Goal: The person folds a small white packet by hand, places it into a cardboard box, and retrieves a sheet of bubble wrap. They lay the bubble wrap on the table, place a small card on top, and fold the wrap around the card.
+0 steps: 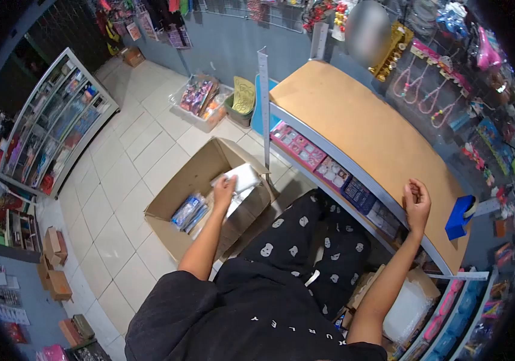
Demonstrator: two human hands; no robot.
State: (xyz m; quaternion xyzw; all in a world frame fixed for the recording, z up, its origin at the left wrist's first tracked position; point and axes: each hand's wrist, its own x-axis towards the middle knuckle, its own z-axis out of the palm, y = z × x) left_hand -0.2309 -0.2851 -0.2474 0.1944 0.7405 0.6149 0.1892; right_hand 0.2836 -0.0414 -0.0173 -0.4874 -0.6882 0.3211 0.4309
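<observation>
My left hand [223, 189] reaches down into an open cardboard box [179, 180] on the tiled floor and grips a white flat packet [243, 176] near the box's right side. Clear-wrapped packs of small goods [189, 210] lie in the box beside it. My right hand [417, 203] rests on the front edge of a brown counter top [353, 123], fingers curled, holding nothing that I can see. A blue tape dispenser [459, 216] stands on the counter just right of that hand.
Under the counter's edge sit trays of small coloured goods [305, 149]. A glass display case [52, 129] stands at the left. A clear bin of packets [200, 99] rests on the floor beyond the box. Hanging trinkets [432, 90] cover the wall behind the counter.
</observation>
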